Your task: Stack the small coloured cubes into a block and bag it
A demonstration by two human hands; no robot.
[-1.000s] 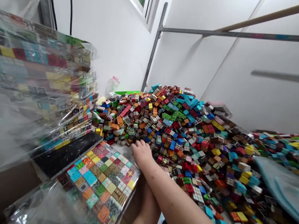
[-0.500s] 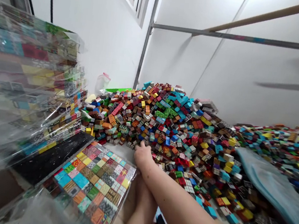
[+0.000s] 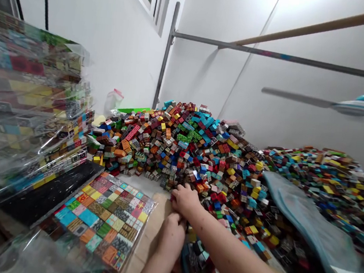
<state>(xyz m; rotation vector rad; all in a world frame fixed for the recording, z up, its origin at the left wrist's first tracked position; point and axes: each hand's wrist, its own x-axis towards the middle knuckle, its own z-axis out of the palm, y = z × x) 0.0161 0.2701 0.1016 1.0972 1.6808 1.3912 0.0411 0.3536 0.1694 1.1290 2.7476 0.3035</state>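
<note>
My right hand point(image 3: 187, 201) is at the front edge of a big heap of small printed cube blocks point(image 3: 166, 152), its fingers curled down. A bit of dark red shows under its fingertips, too small to name. Just below and touching it is my left hand point(image 3: 172, 232), fingers bent inward and mostly hidden; whatever it grips is out of sight. Left of both hands lies a flat square panel of colourful block faces point(image 3: 109, 216) in clear plastic wrap.
A tall stack of wrapped blocks point(image 3: 34, 96) stands at left beside a black board point(image 3: 52, 191). A bluish translucent sheet point(image 3: 305, 213) lies over blocks at right, before another block heap point(image 3: 330, 172). A metal rail point(image 3: 271, 54) and a fan point(image 3: 354, 106) are above.
The view has turned right, bringing the fan into sight. My left hand has come out from beneath the right forearm, and my right hand has drawn back slightly, its fingers meeting the left.
</note>
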